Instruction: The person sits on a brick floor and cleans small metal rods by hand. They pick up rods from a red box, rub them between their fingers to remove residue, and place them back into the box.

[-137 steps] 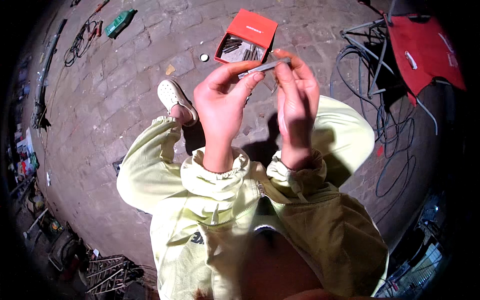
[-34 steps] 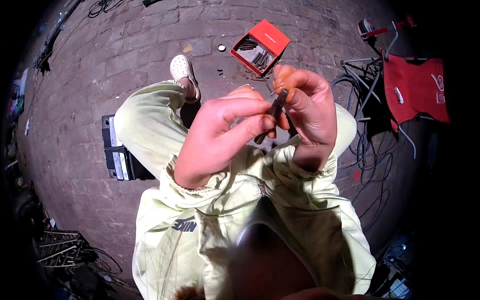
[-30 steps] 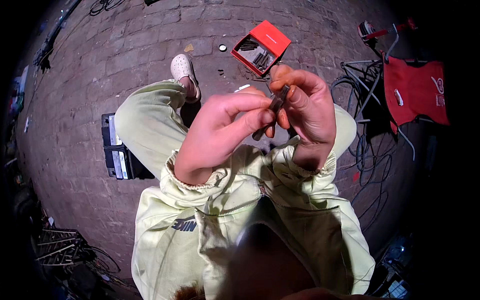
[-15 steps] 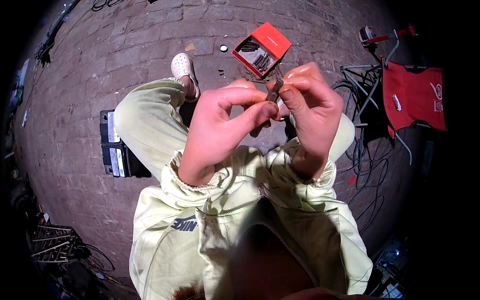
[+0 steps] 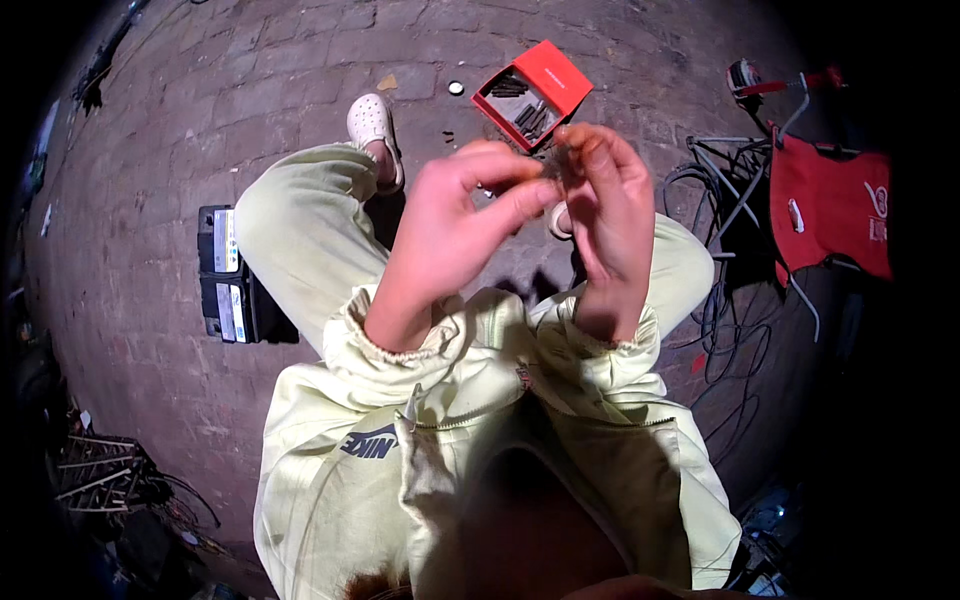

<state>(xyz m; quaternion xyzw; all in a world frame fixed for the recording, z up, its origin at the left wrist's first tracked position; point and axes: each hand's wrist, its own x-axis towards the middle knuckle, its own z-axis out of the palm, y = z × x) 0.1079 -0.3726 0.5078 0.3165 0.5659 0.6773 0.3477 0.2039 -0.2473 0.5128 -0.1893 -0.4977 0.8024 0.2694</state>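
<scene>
My two hands are raised over my lap, fingertips nearly meeting just below a red box. My left hand (image 5: pixel 440 225) is closed in a pinch, thumb and fingers pointing right. The fingers of my right hand (image 5: pixel 615 200) are also pinched together, a little higher. Something small and dark shows between the fingertips, too smeared by motion to name. Beyond them on the brick floor stands the open red box (image 5: pixel 562 78), with several short dark brown sticks (image 5: pixel 535 122) inside. More dark bits lie by its near edge, partly hidden by my hands.
A black battery (image 5: pixel 222 286) stands left of my knee. At the right is a red folding seat (image 5: pixel 830 205) with metal legs, and loose black cables (image 5: pixel 735 340) lie nearby. A small white round cap (image 5: pixel 456 88) lies left of the box. Metal scrap (image 5: pixel 100 472) is at lower left.
The dark brown stick that showed plainly between my fingertips is now hard to make out. My right hand has turned and shifted slightly left, its fingers pointing more upward.
</scene>
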